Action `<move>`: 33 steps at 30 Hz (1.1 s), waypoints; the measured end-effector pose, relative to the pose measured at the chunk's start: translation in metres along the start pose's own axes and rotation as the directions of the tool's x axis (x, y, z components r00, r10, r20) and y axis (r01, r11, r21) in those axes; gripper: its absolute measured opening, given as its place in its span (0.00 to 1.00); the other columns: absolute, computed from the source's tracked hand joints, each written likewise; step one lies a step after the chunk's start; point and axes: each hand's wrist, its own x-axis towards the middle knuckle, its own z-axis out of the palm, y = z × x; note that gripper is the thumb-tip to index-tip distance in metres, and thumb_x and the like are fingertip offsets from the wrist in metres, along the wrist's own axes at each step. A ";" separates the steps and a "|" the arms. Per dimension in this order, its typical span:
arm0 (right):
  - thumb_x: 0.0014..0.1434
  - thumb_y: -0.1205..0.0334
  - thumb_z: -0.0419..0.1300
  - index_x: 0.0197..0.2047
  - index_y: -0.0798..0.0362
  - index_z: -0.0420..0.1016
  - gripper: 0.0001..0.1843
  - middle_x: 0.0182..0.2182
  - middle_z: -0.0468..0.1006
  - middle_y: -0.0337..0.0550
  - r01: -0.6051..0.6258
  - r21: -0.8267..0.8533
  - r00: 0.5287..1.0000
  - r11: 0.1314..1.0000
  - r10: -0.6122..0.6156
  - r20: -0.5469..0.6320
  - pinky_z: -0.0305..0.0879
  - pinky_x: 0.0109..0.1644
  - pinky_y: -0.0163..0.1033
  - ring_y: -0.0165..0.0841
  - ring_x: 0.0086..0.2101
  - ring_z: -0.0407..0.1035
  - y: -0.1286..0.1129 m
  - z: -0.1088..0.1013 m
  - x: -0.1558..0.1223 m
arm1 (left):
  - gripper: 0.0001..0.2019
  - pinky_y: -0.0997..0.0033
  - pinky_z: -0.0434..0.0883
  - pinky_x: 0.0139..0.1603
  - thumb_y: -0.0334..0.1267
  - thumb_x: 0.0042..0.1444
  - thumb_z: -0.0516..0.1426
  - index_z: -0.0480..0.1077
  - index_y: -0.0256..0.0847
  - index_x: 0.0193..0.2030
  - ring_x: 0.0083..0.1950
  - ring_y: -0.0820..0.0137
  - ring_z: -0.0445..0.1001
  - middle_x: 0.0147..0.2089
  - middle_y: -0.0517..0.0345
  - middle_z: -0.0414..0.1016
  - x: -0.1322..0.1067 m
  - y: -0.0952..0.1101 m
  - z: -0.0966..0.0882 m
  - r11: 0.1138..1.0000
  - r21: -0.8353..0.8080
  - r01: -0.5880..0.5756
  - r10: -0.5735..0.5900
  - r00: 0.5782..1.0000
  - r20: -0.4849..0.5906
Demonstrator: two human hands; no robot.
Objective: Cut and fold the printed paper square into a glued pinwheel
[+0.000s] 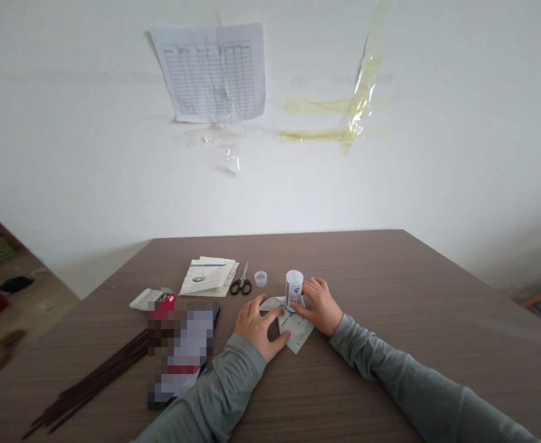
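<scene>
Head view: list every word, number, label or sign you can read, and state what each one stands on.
No text can be read.
Sheet taped to the wall: a printed table, too small to read.
White bottle by the right hand: red and blue label print, too blurred.
Paper stack beside the scissors: marks only, unreadable.
Box near the left hand: pixelated.
</scene>
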 end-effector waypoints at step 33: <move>0.76 0.55 0.78 0.47 0.42 0.87 0.06 0.45 0.92 0.44 0.015 -0.022 1.000 1.000 -0.015 -0.028 0.79 0.77 0.68 0.52 0.51 0.87 0.000 0.001 -0.001 | 0.38 0.30 0.81 0.88 0.56 0.63 0.79 0.90 0.54 0.79 0.85 0.31 0.84 0.88 0.35 0.82 0.005 -0.029 0.012 0.999 -0.036 0.022 -0.019 0.996 0.092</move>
